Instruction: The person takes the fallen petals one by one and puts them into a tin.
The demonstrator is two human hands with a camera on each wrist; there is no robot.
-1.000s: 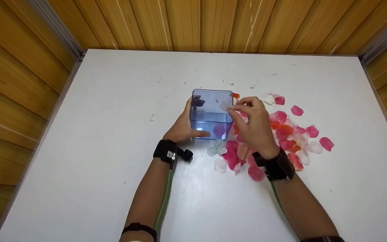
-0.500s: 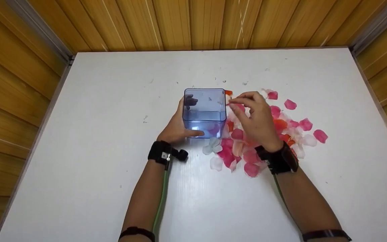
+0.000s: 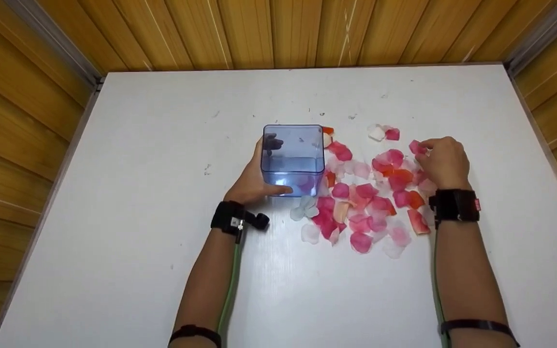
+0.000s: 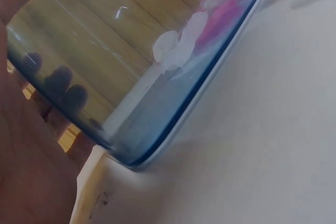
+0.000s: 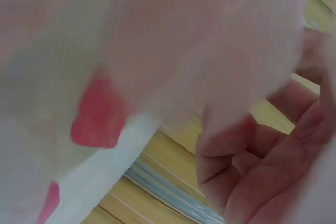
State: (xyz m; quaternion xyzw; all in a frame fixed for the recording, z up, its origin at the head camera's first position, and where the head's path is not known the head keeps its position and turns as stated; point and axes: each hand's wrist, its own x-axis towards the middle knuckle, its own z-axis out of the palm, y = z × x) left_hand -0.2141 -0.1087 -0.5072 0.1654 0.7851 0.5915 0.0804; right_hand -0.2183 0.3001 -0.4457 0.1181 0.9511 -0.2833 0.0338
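Observation:
My left hand (image 3: 249, 181) grips a clear blue plastic box (image 3: 292, 164) from its left side, thumb across the front wall. Several fingertips show dark through the wall in the left wrist view. Pink shows faintly through the box's lower right part; I cannot tell if it is inside or behind. To the right, my right hand (image 3: 445, 162) is at a pink petal (image 3: 417, 147), with thumb and index finger apart at its edge. In the right wrist view a blurred pale petal (image 5: 210, 40) hides the fingertips of the right hand (image 5: 257, 161).
Loose pink, red, orange and white petals (image 3: 365, 191) lie scattered over the white table (image 3: 138, 193) between the hands. A pale blue-white petal cluster (image 3: 304, 209) lies before the box. Wood-patterned panels (image 3: 249, 34) rise behind the table.
My right hand has moved from beside the box out to the right, over to a pink petal. A whitish petal at its fingertips one second ago is gone from them. The left hand still holds the box.

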